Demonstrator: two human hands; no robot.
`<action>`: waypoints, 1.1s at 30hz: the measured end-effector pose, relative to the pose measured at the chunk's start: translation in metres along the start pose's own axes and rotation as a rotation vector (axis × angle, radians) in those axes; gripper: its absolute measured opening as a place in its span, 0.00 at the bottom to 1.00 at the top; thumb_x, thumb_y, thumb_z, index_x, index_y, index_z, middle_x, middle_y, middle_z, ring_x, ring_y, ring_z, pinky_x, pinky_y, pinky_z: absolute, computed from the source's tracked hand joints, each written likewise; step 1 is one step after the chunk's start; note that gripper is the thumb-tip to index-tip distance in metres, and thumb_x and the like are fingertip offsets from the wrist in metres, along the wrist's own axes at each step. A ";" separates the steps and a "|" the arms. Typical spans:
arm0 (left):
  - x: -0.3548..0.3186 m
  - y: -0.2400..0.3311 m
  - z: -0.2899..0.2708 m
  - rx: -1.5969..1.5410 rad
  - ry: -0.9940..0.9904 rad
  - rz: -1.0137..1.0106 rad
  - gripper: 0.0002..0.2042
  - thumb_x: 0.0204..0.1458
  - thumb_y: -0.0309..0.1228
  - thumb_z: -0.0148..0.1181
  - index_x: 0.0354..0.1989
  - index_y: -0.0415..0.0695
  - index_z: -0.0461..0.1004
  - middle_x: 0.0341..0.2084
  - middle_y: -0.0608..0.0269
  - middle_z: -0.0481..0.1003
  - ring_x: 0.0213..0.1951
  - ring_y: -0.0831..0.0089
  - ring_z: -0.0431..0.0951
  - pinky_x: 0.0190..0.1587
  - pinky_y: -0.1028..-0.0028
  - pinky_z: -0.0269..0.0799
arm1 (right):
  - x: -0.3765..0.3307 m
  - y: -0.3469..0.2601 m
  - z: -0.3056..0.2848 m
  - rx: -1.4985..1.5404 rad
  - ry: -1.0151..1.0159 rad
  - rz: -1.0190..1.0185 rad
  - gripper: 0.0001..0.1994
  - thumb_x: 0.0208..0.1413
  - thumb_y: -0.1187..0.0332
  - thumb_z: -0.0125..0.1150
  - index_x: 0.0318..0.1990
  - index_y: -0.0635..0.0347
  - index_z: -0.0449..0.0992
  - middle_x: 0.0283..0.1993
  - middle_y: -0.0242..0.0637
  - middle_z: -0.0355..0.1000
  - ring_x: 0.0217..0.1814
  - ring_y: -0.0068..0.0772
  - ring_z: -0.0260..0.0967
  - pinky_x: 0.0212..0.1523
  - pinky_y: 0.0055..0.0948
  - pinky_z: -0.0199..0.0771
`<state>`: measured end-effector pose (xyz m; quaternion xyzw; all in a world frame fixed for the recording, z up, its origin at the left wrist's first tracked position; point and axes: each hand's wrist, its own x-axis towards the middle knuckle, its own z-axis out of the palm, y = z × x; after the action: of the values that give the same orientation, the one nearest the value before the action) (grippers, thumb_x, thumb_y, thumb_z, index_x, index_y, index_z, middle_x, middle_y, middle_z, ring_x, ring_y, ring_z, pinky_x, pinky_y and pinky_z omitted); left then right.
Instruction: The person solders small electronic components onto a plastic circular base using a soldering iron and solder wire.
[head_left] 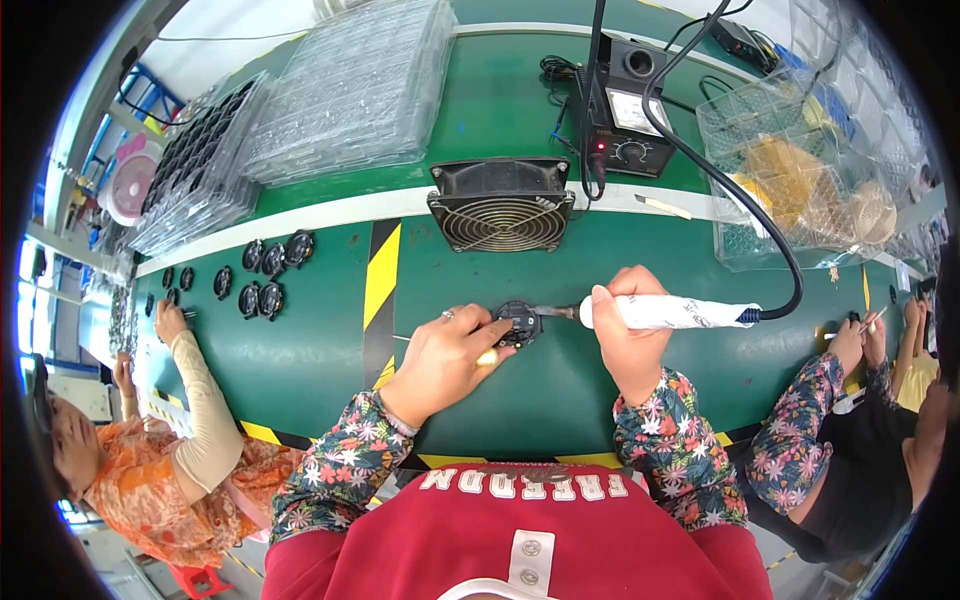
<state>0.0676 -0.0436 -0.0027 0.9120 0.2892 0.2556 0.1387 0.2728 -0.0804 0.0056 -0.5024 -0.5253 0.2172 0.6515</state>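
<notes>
Well inside striped edge [470,461], black part [525,316]

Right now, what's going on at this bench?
A person's right hand holds a white-wrapped soldering iron, its tip at the right side of a round black part. The left hand holds that part against its left edge. Similar black parts lie off to the left. A black fan stands behind the work; a control box shows a red light.
</notes>
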 end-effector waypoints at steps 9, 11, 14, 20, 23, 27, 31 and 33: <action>0.003 0.006 -0.003 0.072 -0.072 -0.020 0.15 0.40 0.31 0.63 0.40 0.46 0.75 0.25 0.64 0.68 0.23 0.69 0.71 0.27 0.72 0.69 | 0.001 -0.008 0.001 0.071 0.015 0.031 0.09 0.45 0.78 0.59 0.19 0.62 0.65 0.17 0.29 0.63 0.18 0.15 0.58 0.19 0.18 0.58; 0.003 0.006 -0.003 0.075 -0.073 -0.018 0.15 0.40 0.31 0.63 0.40 0.46 0.75 0.25 0.64 0.67 0.24 0.69 0.71 0.27 0.72 0.69 | 0.000 -0.008 0.000 0.052 -0.007 0.022 0.09 0.47 0.79 0.56 0.21 0.61 0.63 0.18 0.28 0.60 0.19 0.15 0.54 0.20 0.18 0.55; 0.002 0.006 -0.003 0.071 -0.068 -0.014 0.15 0.40 0.30 0.63 0.40 0.46 0.75 0.25 0.64 0.67 0.23 0.69 0.71 0.27 0.72 0.69 | 0.001 -0.009 -0.001 0.038 -0.028 0.019 0.09 0.48 0.79 0.54 0.22 0.60 0.60 0.19 0.27 0.57 0.20 0.15 0.50 0.21 0.18 0.51; 0.005 0.005 -0.002 0.083 -0.091 0.019 0.13 0.42 0.31 0.61 0.40 0.48 0.75 0.22 0.65 0.66 0.20 0.69 0.70 0.25 0.71 0.69 | 0.001 -0.007 -0.002 0.006 -0.018 -0.006 0.09 0.48 0.79 0.54 0.22 0.60 0.60 0.18 0.26 0.56 0.20 0.15 0.49 0.20 0.18 0.50; 0.004 0.006 -0.003 0.111 -0.100 0.045 0.12 0.44 0.32 0.59 0.39 0.48 0.75 0.21 0.64 0.66 0.19 0.68 0.70 0.24 0.71 0.68 | 0.002 -0.009 -0.001 0.021 -0.019 0.002 0.09 0.48 0.79 0.54 0.22 0.60 0.60 0.18 0.26 0.56 0.20 0.15 0.49 0.20 0.18 0.50; 0.003 0.005 -0.001 0.097 -0.084 0.043 0.12 0.45 0.32 0.58 0.39 0.49 0.75 0.21 0.64 0.66 0.19 0.68 0.70 0.24 0.71 0.68 | 0.002 -0.008 -0.001 0.012 -0.009 -0.011 0.09 0.47 0.79 0.54 0.22 0.60 0.60 0.19 0.26 0.56 0.20 0.15 0.49 0.21 0.19 0.50; 0.001 0.003 0.000 0.098 -0.076 0.048 0.11 0.45 0.33 0.58 0.39 0.48 0.75 0.21 0.64 0.67 0.19 0.68 0.70 0.24 0.71 0.68 | 0.002 -0.010 -0.001 0.029 -0.010 0.005 0.09 0.47 0.80 0.54 0.23 0.60 0.60 0.19 0.26 0.56 0.20 0.15 0.49 0.21 0.19 0.50; 0.000 0.002 0.000 0.096 -0.071 0.051 0.11 0.45 0.33 0.59 0.38 0.48 0.75 0.22 0.64 0.67 0.19 0.68 0.70 0.24 0.71 0.68 | 0.002 -0.010 0.000 0.044 -0.007 0.006 0.09 0.47 0.80 0.54 0.23 0.60 0.60 0.19 0.27 0.56 0.20 0.15 0.49 0.21 0.19 0.50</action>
<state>0.0687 -0.0452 -0.0013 0.9333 0.2726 0.2122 0.0982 0.2714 -0.0831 0.0157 -0.4890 -0.5211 0.2325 0.6598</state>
